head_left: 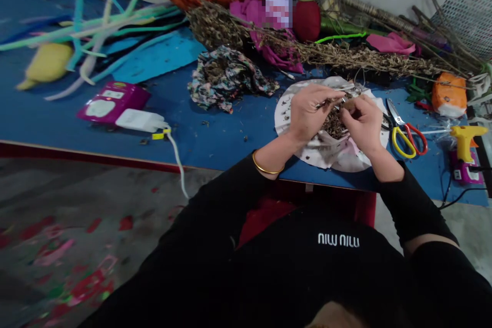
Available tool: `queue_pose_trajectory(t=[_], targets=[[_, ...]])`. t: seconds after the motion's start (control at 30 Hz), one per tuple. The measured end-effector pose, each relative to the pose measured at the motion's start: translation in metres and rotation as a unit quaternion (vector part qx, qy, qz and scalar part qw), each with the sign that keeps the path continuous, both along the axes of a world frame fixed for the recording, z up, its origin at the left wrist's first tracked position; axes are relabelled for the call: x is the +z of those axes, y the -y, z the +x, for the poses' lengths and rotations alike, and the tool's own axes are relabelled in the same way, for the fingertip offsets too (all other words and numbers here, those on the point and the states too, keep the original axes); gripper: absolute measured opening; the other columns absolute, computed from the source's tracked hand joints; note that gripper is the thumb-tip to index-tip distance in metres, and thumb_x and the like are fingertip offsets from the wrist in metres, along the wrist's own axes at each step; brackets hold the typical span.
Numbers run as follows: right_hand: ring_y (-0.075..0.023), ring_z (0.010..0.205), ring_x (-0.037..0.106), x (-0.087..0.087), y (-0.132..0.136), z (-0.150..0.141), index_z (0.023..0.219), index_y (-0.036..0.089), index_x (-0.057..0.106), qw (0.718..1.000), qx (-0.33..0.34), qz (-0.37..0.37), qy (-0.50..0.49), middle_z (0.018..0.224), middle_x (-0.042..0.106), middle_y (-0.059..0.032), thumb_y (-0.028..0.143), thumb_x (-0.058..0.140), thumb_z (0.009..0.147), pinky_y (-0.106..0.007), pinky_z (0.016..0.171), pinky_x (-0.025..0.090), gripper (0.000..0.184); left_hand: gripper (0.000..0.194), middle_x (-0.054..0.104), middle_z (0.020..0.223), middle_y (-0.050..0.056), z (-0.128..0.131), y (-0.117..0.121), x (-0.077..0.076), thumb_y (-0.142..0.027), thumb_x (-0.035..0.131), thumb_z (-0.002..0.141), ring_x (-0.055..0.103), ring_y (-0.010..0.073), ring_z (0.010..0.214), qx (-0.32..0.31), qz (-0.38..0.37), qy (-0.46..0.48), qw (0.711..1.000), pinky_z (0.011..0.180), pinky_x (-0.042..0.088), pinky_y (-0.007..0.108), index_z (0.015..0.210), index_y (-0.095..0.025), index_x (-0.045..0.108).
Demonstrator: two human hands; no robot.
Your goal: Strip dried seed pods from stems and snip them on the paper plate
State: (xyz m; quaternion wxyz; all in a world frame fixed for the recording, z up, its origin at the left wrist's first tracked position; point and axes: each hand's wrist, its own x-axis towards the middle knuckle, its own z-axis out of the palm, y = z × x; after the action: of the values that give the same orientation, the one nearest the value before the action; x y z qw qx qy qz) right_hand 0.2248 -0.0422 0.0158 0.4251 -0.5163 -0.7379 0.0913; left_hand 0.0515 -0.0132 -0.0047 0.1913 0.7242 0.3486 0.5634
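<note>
A round white cloth (pixel 287 137) lies at the table's front edge, with a heap of crumbled dried leaves (pixel 332 127) in its middle and loose bits scattered over it. Just above the heap, my left hand (pixel 310 113) is closed, its fingertips pinching a dried plant stalk. My right hand (pixel 363 120) faces it, thumb and forefinger pressed together on dried plant pieces. Something small and shiny shows between the fingertips, too small to name. Right beside the cloth lie scissors (pixel 403 130) with one yellow and one red handle.
A flowered cloth bundle (pixel 226 79) holds dried plant matter. Long dried branches (pixel 346 56) stretch across the back. To the left are a purple box (pixel 115 102), a white adapter with a cord (pixel 140 120) and fuzzy coloured stems (pixel 100 25). A yellow glue gun (pixel 464 141) is far right.
</note>
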Motion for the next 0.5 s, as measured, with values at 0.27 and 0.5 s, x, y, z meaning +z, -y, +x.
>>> queue_pose_trajectory(t=[0.27,0.5], targets=[[-0.0134,0.065,0.062,-0.0014,-0.003,-0.0069,0.075,0.024,0.063,0.942,0.025,-0.155,-0.296,0.069,0.059,0.0038,0.035,0.073,0.084,-0.029,0.064,0.056,0.017,0.023,0.083,0.111,0.006,0.0007,-0.0034,-0.006,-0.037,0.06,0.109,0.076,0.0237,0.114,-0.006,-0.005,-0.03,1.0,0.101,0.062,0.044,0.112,-0.031,0.082],[-0.0125,0.073,0.068,-0.0033,-0.0086,-0.0015,0.084,0.024,0.067,0.896,0.047,-0.21,-0.388,0.078,0.068,0.0032,0.053,0.082,0.083,-0.028,0.07,0.061,0.033,0.044,0.074,0.145,0.011,0.0068,0.0015,-0.0059,-0.047,0.046,0.113,0.069,0.0259,0.136,-0.064,0.002,-0.067,0.996,0.117,0.054,0.047,0.14,-0.024,0.071]])
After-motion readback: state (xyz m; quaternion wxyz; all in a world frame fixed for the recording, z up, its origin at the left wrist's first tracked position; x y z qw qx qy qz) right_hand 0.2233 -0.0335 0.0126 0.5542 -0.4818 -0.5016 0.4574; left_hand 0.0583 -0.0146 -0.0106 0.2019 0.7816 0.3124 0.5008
